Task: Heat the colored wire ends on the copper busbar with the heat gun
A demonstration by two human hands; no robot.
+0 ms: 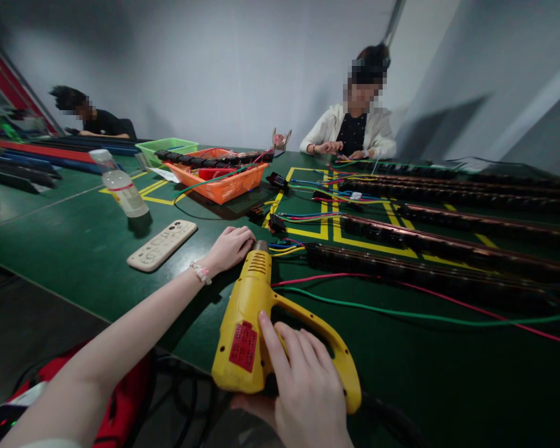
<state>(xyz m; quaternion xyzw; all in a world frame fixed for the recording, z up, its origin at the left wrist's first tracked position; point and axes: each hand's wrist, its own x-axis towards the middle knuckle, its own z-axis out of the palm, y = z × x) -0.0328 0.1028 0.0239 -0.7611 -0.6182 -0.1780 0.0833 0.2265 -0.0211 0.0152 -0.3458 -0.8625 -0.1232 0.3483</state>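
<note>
A yellow heat gun [247,298] with a red label lies in the grip of my right hand [305,379], its nozzle pointing away from me. Just left of the nozzle, my left hand [231,247] rests low over the table with its fingers curled closed. What those fingers hold, if anything, is hidden. Short coloured wires [287,247] come out from beyond the nozzle and run into the nearest long black bar [378,264]. A red wire [326,275] and a green wire [382,303] stretch to the right behind the gun's handle.
Several more dark bars with copper strips [429,239] lie on the green table [88,255], right. A phone [162,245], a tilted bottle [120,184], an orange basket [221,186] and a green basket [168,147] stand left and ahead. One person [354,127] sits opposite, another [103,124] far left.
</note>
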